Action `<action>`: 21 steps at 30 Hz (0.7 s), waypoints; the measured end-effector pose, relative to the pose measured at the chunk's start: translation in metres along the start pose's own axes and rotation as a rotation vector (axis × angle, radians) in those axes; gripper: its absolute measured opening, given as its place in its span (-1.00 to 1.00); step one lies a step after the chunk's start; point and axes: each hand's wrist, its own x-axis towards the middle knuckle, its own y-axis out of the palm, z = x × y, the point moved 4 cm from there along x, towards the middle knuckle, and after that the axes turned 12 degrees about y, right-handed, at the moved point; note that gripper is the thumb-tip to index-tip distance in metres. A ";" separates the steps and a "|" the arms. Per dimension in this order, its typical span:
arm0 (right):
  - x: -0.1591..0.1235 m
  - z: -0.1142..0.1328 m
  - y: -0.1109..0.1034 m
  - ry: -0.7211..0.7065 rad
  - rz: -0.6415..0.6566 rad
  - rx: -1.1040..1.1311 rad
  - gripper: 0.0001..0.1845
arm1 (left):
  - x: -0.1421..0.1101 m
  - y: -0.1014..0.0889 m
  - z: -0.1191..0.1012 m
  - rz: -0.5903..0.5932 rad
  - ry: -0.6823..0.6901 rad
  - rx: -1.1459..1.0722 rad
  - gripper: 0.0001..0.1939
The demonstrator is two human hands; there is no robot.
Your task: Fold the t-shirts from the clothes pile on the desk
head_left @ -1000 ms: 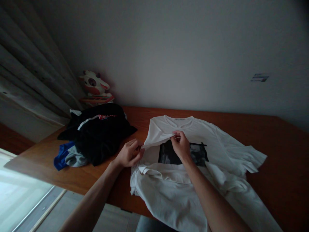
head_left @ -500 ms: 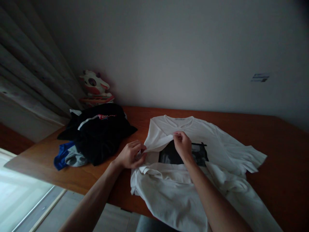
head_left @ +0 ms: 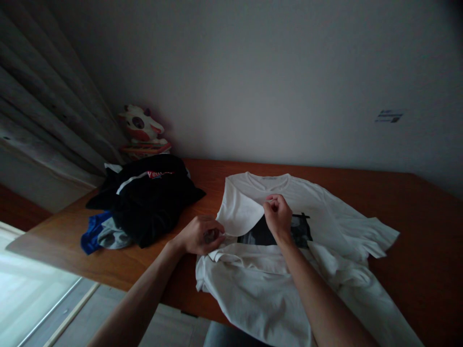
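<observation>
A white T-shirt (head_left: 260,294) with a dark printed picture on its chest lies on the wooden table, its collar toward the wall. The left sleeve is turned inward over the chest and partly covers the print. My left hand (head_left: 202,234) pinches the lower left corner of that folded sleeve at the shirt's side. Higher up and further right, my right hand (head_left: 278,213) is closed on the sleeve's other end, over the print. Below my hands the lower part of the shirt is bunched and hangs over the front edge. The right sleeve lies spread out.
On the left lies a pile of black clothes (head_left: 155,202), with a blue and grey garment (head_left: 96,233) beneath it. Behind it stands a toy cow (head_left: 141,125). A curtain (head_left: 47,96) hangs at the left, and the wooden table (head_left: 401,202) meets the wall.
My right hand has moved slightly right and drawn the sleeve further across the chest. The folded sleeve now lies flatter and wider. My left hand has shifted slightly right.
</observation>
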 end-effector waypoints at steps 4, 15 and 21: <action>-0.001 -0.002 0.003 -0.047 -0.009 -0.117 -0.78 | 0.001 0.001 0.003 -0.006 -0.022 -0.032 -0.79; -0.011 -0.005 0.019 -0.189 0.123 -0.906 -0.78 | -0.002 0.009 0.023 0.071 -0.099 0.147 -0.58; -0.009 -0.005 0.019 -0.056 0.146 -0.868 -0.88 | -0.010 0.013 0.028 0.178 -0.163 0.151 -0.45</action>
